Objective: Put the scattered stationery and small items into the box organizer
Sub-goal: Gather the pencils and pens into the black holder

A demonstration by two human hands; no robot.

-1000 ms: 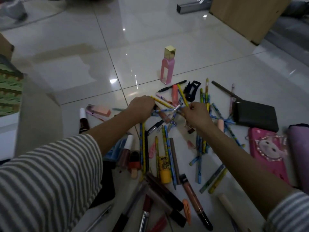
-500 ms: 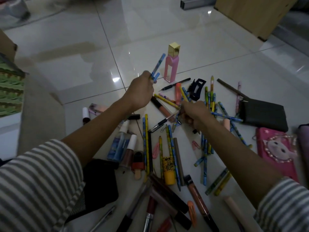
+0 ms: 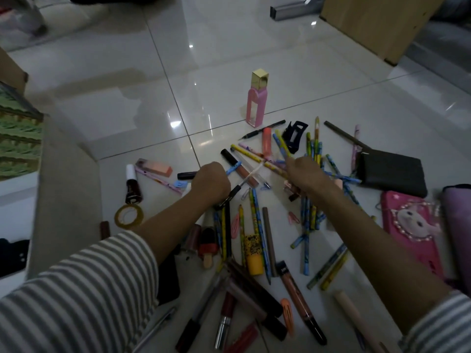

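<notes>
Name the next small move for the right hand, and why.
Probably pass the yellow-and-blue pencil in the right hand to the left hand, whose grip holds a blue pencil; the hands sit close, and bundling saves trips.

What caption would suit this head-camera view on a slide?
Tidying up: left hand gripping a blue pencil, right hand gripping two pencils, over stationery scattered on a tiled floor.

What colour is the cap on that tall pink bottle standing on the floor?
Gold. The cap sits on the pink bottle; the head view shows it.
</notes>
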